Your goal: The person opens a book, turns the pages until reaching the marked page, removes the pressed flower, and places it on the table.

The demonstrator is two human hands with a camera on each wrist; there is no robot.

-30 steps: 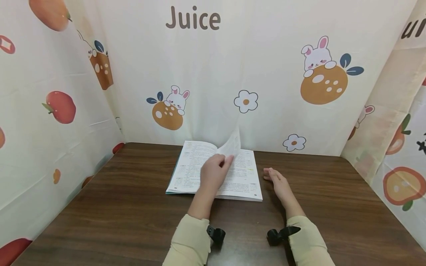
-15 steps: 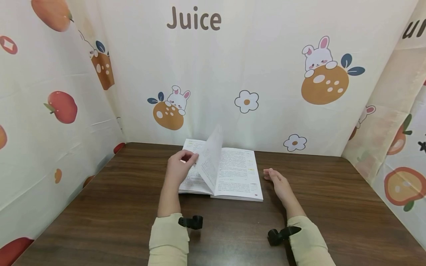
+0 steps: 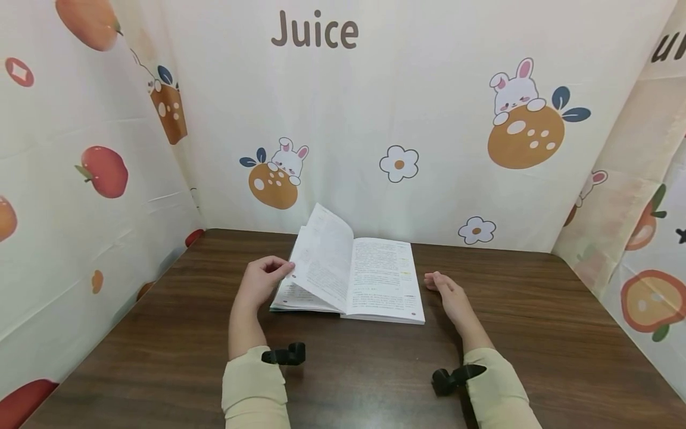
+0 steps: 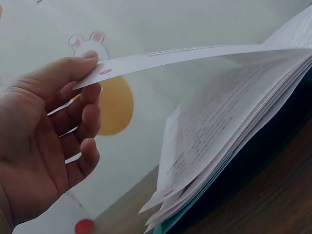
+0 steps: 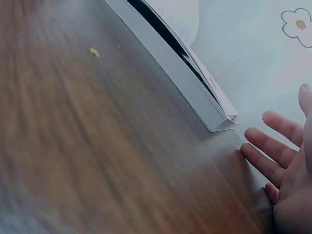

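Currently left hand [image 3: 258, 283] pinches lifted page [image 3: 324, 255] of book [image 3: 382, 281], right hand [image 3: 449, 297] beside it, fingers [image 5: 271, 146] loosely extended.

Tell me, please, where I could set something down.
Bare tabletop lies left of the left sleeve, right of the right sleeve, and between both, bar a yellow speck. It is crowded at the book: the left grip pinches a page, the right grip sits close beside.
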